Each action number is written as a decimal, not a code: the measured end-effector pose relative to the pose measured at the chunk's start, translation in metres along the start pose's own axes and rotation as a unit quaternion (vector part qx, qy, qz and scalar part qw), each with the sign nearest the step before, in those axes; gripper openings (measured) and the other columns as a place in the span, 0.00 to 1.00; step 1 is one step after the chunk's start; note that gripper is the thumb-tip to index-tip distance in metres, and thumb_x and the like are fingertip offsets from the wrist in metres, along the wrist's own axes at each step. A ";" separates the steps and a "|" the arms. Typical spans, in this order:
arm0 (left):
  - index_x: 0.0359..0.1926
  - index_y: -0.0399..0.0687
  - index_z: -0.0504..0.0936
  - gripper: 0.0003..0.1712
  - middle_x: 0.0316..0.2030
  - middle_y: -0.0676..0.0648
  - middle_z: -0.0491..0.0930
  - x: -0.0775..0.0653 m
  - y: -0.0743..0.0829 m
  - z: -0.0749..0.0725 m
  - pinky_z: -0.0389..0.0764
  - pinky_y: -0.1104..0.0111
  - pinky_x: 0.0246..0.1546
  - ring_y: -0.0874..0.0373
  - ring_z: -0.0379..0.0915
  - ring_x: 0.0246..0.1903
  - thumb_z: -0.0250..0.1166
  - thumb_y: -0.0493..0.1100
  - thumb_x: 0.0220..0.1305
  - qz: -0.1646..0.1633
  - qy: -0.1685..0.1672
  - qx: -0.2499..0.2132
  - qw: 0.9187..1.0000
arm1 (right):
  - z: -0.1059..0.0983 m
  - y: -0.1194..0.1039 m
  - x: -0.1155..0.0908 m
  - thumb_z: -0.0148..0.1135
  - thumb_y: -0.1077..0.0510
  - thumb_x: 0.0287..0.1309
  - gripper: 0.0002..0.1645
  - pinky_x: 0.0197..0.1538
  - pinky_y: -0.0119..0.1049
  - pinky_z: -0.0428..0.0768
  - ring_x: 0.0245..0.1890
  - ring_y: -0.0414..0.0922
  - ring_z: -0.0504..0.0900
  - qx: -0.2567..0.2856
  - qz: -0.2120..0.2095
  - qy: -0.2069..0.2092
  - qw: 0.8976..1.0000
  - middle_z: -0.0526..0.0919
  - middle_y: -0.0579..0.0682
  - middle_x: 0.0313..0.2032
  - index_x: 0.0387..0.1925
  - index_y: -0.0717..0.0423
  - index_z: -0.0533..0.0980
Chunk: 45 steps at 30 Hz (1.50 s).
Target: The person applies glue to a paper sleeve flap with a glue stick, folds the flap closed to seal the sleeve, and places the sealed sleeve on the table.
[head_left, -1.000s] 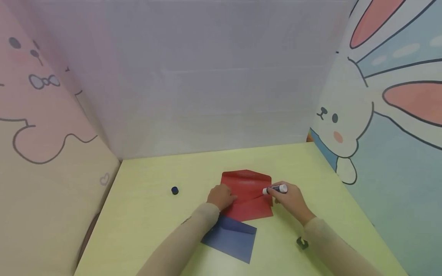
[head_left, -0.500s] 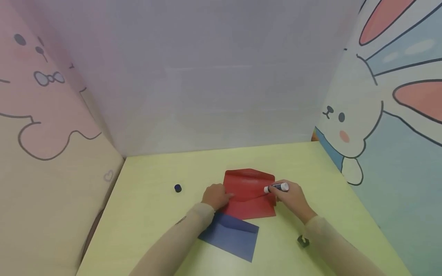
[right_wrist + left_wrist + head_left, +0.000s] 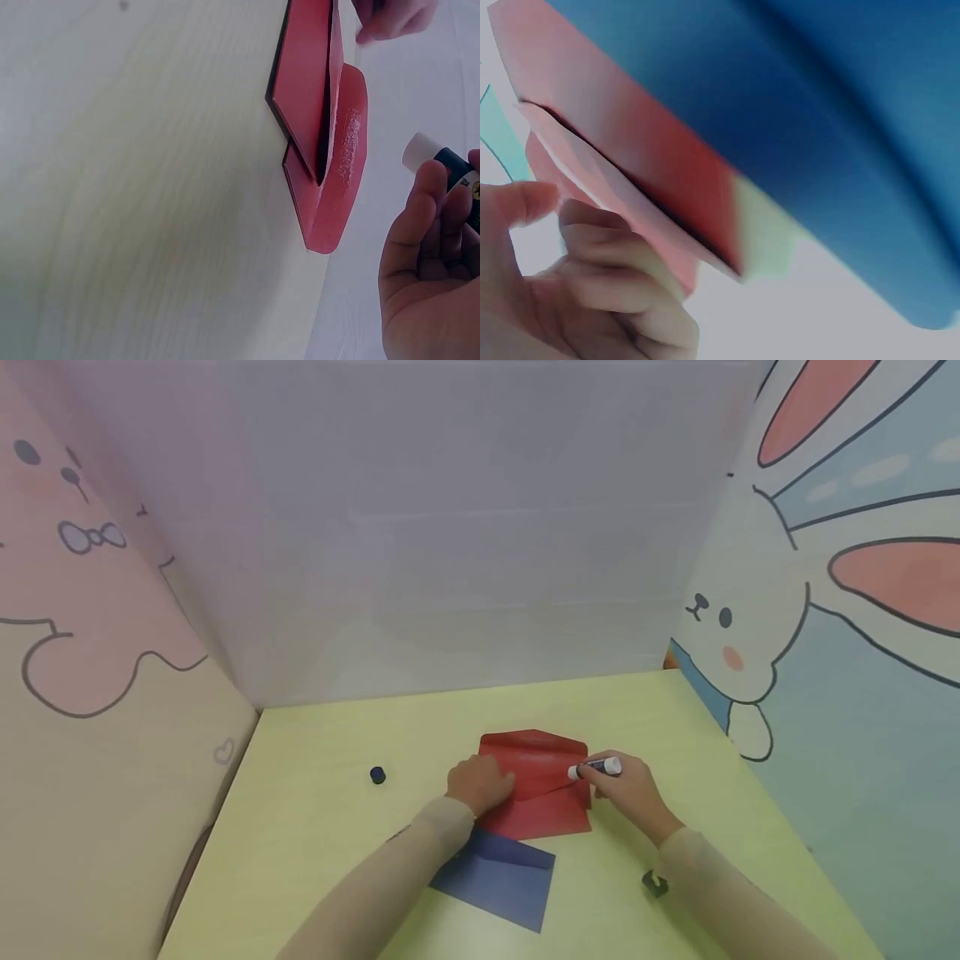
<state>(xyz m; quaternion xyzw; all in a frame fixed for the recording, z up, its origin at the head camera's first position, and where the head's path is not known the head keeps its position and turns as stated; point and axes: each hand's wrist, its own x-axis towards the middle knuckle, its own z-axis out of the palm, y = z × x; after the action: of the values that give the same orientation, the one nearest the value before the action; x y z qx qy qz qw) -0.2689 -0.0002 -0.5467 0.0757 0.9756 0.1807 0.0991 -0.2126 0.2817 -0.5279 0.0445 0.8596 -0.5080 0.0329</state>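
I'm pinching a white-and-dark cylindrical plastic glue stick (image 3: 600,767) in my right hand (image 3: 630,791), tip at the right side of the red paper envelope (image 3: 536,763), which is lying on the tabletop (image 3: 315,827). My left hand (image 3: 478,783) is resting at its left edge, fingers curled; can't tell if pinching. I should be stroking lightly, evenly, steadying the paper.

On the surface (image 3: 300,827), lower middle of the frame, a far envelope (image 3: 536,764) lies behind a near envelope (image 3: 502,883). At the far one's left edge are my left fingers (image 3: 604,291); at its right, my right fingers (image 3: 427,186) hold the glue stick (image 3: 611,766). A cap (image 3: 378,775) sits well left; a small object (image 3: 655,886) lies lower right, beside my right sleeve (image 3: 720,893).
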 end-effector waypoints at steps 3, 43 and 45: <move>0.21 0.54 0.80 0.35 0.18 0.51 0.77 -0.003 0.015 0.005 0.81 0.58 0.34 0.53 0.76 0.24 0.65 0.70 0.81 -0.002 0.011 0.059 0.998 | 0.002 -0.002 0.000 0.78 0.48 0.79 0.21 0.46 0.38 0.88 0.38 0.47 0.88 0.000 -0.002 -0.002 1.000 0.94 0.60 0.47 0.59 0.60 0.88; 0.24 0.54 0.80 0.20 0.20 0.54 0.77 0.032 -0.036 0.058 0.74 0.67 0.26 0.60 0.71 0.22 0.73 0.42 0.77 0.062 0.024 -0.031 0.997 | -0.001 0.000 -0.007 0.78 0.44 0.79 0.24 0.46 0.41 0.88 0.39 0.45 0.87 -0.020 0.015 0.015 1.000 0.94 0.54 0.49 0.60 0.57 0.89; 0.23 0.54 0.80 0.20 0.19 0.54 0.76 0.028 -0.035 0.054 0.73 0.68 0.25 0.60 0.70 0.21 0.72 0.40 0.76 0.060 0.018 -0.043 0.997 | -0.001 0.001 -0.007 0.78 0.44 0.79 0.23 0.46 0.40 0.87 0.39 0.45 0.87 -0.019 0.015 0.014 1.000 0.94 0.54 0.49 0.60 0.58 0.89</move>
<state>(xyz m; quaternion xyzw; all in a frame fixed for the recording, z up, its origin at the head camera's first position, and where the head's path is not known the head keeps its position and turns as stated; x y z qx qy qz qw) -0.2881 -0.0088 -0.6132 0.1263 0.9622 0.2298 0.0737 -0.2053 0.2831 -0.5274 0.0637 0.8688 -0.4902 0.0292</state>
